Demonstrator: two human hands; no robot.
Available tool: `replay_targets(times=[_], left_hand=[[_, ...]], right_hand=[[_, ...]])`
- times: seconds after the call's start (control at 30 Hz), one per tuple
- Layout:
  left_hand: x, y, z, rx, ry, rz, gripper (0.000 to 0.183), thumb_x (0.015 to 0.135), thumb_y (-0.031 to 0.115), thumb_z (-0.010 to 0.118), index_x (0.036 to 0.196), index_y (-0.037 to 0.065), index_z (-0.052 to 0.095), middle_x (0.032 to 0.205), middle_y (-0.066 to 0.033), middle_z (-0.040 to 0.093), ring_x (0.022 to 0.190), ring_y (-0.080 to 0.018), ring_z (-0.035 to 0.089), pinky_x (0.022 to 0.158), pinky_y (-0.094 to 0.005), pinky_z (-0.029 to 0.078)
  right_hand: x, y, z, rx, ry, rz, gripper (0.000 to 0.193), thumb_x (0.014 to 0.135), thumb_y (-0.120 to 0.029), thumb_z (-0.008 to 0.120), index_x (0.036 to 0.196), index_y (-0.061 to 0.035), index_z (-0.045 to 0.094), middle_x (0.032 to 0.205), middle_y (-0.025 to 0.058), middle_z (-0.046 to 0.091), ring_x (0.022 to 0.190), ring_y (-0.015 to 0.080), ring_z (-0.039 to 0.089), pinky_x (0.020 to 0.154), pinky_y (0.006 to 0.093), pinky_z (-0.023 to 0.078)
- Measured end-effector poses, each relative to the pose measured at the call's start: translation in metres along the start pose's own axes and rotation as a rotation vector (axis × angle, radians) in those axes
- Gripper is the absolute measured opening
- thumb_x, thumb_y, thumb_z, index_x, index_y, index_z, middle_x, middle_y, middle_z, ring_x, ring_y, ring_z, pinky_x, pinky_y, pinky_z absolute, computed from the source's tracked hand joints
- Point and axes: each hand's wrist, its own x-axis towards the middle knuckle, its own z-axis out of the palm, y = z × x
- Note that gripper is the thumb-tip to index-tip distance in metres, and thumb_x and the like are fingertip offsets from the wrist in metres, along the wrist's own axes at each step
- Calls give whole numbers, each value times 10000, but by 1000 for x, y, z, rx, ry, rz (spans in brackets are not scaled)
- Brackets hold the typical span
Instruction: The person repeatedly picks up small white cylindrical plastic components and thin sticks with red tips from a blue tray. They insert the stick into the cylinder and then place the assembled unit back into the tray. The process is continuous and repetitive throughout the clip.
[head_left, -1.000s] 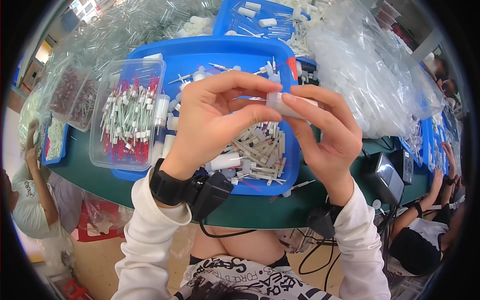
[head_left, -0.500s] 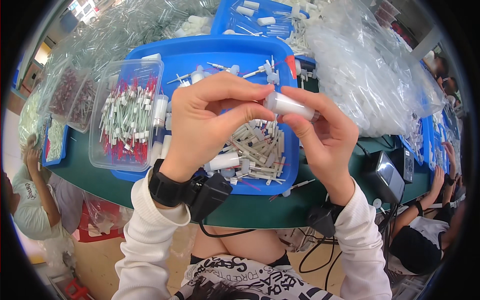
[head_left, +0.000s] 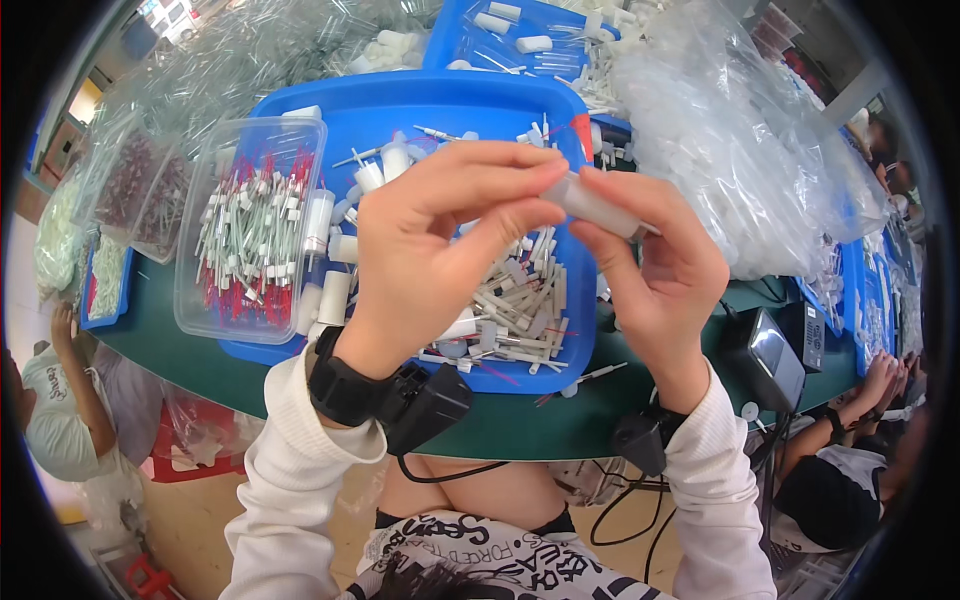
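Note:
Above the large blue tray, I hold a small white plastic cylinder with a translucent end, slightly blurred. The thumb and fingers of my right hand wrap round its body. My left hand pinches at its left end, where the fingertips hide what they grip. Below my hands the tray holds a pile of thin white stick-like parts with grey pieces and red threads. Several white cylinders like the held one lie there too, among them one beside my left wrist.
A clear plastic box of white sticks with red ends rests on the tray's left side. Large clear bags bulge at the back right. A black device with a screen and cables stands at right. Other people sit on both sides.
Both hands have shifted slightly right with the cylinder. It now tilts a little more, its right end lower, and my left fingers sit closer over its left end.

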Motion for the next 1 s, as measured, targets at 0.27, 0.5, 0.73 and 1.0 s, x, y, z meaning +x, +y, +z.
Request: replay_targets(times=[0.27,0.5,0.73,1.0], left_hand=[[2,1,0,-230,-98,-120,451,771,-69,631,1198,-59,488,1042,-193,616,994,-233,600,836,-313,502],[3,3,0,-182,-26,-143,342,865,61,579,1180,-49,505,1022,-159,627,989,-204,596,863,-313,463],[2,1,1,-158,-34,-237,311,906,169,545,1137,-40,533,931,-120,644,885,-156,602,776,-275,464],[1,4,0,-143,-70,-299,321,928,217,500,1135,-25,540,889,-109,648,840,-142,600,744,-268,462]], right_hand=[[-3,-9,1,52,-153,236,260,772,-2,598,1029,-8,559,905,97,639,806,154,616,692,273,481],[2,-16,-7,680,-343,878,423,888,-487,332,707,-109,387,598,-4,351,490,90,340,471,250,342],[0,-4,-13,1346,-361,907,394,874,-436,337,644,-116,360,519,-9,338,416,103,273,421,264,298],[1,-9,-10,1490,-256,974,423,921,-459,277,827,-88,457,621,26,413,496,123,368,481,283,363]])
